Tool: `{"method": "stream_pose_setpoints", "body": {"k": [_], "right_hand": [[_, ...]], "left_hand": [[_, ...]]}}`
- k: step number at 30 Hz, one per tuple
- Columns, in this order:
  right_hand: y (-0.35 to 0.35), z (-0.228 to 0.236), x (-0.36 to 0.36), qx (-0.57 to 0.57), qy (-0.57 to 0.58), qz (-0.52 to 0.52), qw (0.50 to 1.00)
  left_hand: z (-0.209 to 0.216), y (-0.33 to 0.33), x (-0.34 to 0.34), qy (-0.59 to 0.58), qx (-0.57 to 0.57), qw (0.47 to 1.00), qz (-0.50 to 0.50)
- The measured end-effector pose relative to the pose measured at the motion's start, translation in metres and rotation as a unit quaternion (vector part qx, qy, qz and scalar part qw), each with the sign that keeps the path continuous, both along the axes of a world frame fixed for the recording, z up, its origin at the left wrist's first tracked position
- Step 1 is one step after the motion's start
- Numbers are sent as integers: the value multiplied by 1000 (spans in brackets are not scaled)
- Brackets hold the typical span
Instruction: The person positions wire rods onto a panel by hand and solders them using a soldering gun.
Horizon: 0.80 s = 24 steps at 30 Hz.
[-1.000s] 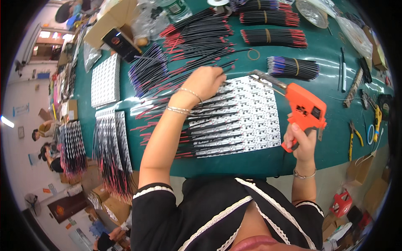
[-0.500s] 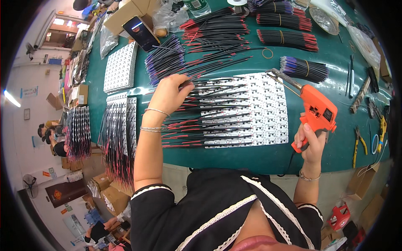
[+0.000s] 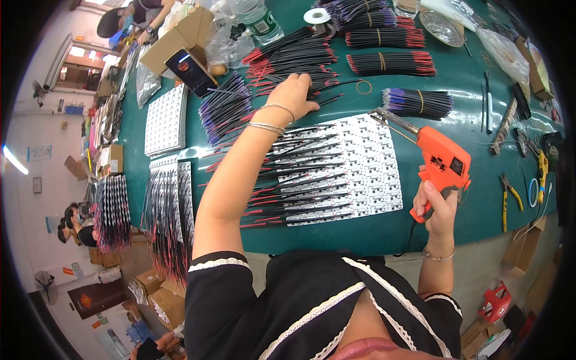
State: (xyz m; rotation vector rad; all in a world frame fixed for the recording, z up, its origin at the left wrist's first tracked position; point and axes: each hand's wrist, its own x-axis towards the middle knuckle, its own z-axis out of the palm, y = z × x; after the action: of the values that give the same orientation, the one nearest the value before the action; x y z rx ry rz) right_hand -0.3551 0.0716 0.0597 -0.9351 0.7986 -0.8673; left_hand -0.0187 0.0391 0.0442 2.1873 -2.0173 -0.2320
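My right hand [image 3: 437,207] grips the handle of an orange soldering gun [image 3: 443,157]. Its metal tip and thin side tube point at the upper right corner of a white circuit-board panel [image 3: 375,171]. Rows of black wires with red ends [image 3: 300,197] lie across the panel's left half and stick out past its left edge. Beyond the panel, my left hand [image 3: 292,96] reaches over a pile of loose black and red wires [image 3: 294,60]. Its thumb and fingers are apart over the nearest wires, and the palm hides part of the pile.
Rubber-banded wire bundles [image 3: 390,63] lie at the back, beside a solder spool [image 3: 319,19]. A phone [image 3: 191,72] leans on a cardboard box [image 3: 180,39]. Stacked white panels [image 3: 166,120] and wired panels [image 3: 168,207] sit left. Yellow-handled pliers [image 3: 511,201] lie right. Other people are at the far left.
My left hand has moved away and to the right, from the panel's upper left wires to the loose wire pile. The soldering gun stays by the panel's corner. The whole view has shifted slightly.
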Motion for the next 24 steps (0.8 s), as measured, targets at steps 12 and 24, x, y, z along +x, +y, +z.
{"method": "stream_pose_setpoints", "body": {"k": [12, 24], "right_hand": [[-1, 0, -11, -12, 17, -12, 1000], [1, 1, -17, 3, 2, -43, 999]], "left_hand": [[-11, 1, -6, 16, 75, 996, -47], [79, 18, 33, 121, -322, 930, 128]]}}
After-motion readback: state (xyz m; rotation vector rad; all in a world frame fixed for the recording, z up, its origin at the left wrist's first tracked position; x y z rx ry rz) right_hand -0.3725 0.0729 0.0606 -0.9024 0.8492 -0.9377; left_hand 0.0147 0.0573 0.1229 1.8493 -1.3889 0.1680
